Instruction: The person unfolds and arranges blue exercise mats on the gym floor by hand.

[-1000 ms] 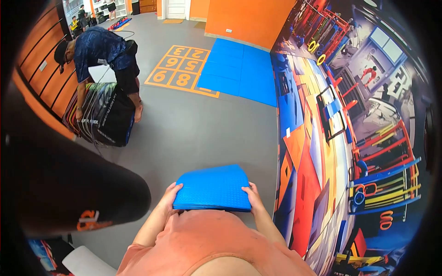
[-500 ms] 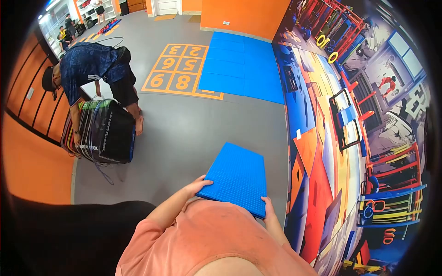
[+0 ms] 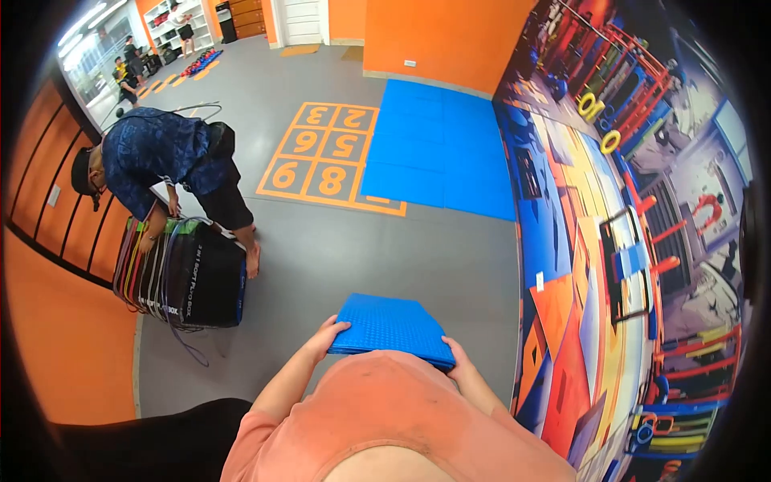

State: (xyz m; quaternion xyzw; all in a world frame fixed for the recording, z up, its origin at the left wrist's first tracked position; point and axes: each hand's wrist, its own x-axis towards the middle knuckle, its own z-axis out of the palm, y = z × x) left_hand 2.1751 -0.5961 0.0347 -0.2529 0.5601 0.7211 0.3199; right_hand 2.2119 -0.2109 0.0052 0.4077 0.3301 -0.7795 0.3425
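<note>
A blue textured floor mat (image 3: 389, 325) is held flat in front of my chest, above the grey floor. My left hand (image 3: 327, 336) grips its left near corner and my right hand (image 3: 456, 361) grips its right near corner. My orange shirt hides the mat's near edge and both forearms run back under it.
Blue mats (image 3: 440, 145) lie on the floor ahead beside an orange number grid (image 3: 325, 157). A person in a dark blue shirt (image 3: 165, 157) bends over a black plyo box (image 3: 197, 277) at the left. A painted wall (image 3: 594, 241) runs along the right, an orange wall at the left.
The mat has gone from tilted and turned to level and square against my chest. The view has swung slightly, and the bending person has shifted over the box.
</note>
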